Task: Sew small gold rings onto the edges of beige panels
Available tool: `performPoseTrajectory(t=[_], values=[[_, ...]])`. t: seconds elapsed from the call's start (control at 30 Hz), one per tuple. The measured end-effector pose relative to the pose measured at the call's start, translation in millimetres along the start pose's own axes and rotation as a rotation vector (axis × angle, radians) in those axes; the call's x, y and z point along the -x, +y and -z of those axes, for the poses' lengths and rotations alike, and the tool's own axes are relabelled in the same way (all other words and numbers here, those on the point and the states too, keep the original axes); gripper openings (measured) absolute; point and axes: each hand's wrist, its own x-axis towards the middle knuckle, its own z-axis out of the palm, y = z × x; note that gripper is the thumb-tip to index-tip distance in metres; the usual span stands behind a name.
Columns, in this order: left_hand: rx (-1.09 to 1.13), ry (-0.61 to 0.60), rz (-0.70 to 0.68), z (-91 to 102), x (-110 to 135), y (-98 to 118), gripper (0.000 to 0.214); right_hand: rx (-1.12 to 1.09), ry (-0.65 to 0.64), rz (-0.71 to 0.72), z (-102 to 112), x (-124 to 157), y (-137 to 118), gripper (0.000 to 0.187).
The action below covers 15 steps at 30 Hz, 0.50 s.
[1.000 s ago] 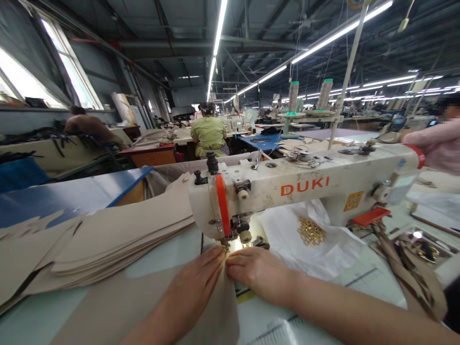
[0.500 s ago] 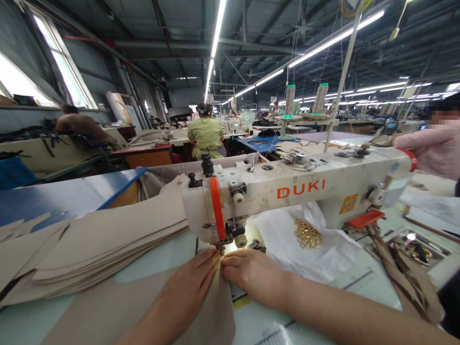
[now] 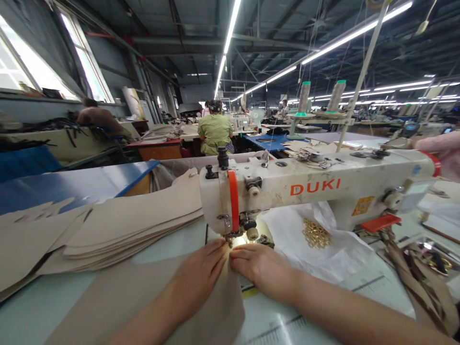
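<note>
Both my hands sit at the needle of a white DUKI industrial sewing machine (image 3: 312, 189), just in front of its presser foot (image 3: 230, 237). My left hand (image 3: 197, 278) grips a beige fabric panel (image 3: 143, 299) that lies on the table and runs toward me. My right hand (image 3: 262, 270) presses its fingers against the panel's right edge, close to my left fingertips. The needle area is mostly hidden behind the machine head and my fingers. To the left lies a stack of cut beige panels (image 3: 125, 230).
A white plastic bag (image 3: 341, 249) holding gold metal rings (image 3: 316, 234) lies behind my right hand. Brown strips (image 3: 420, 287) hang at the right, and a co-worker's arm (image 3: 438, 153) reaches in behind the machine. A blue table (image 3: 72, 187) stands left.
My hands stay at the presser foot on the panel. The whole scene has shifted slightly as my head moved, and the co-worker at the right now shows less.
</note>
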Motion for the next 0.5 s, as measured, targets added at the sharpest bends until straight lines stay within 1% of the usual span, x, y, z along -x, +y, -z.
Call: performPoseTrajectory(t=[0.1,0.27,0.33,0.4,0.5], values=[[0.028,0.019,0.009,5.1,12.6,6.1,0.033,-0.005,0.011,0.048,0.0,3.5,-7.6,0.012],[0.015,0.054,0.010,17.6,51.0,24.5,0.033,-0.044,0.042,0.167,0.5,9.7,-29.7,0.019],[0.025,0.054,0.038,22.1,58.4,31.1,0.034,-0.050,0.044,0.199,0.3,10.1,-34.8,0.019],[0.020,0.067,0.081,26.1,60.8,36.1,0.034,-0.047,0.055,0.213,0.0,9.7,-37.2,0.019],[-0.042,0.146,0.149,33.2,68.3,41.3,0.040,-0.035,0.087,0.219,-0.5,10.0,-37.5,0.019]])
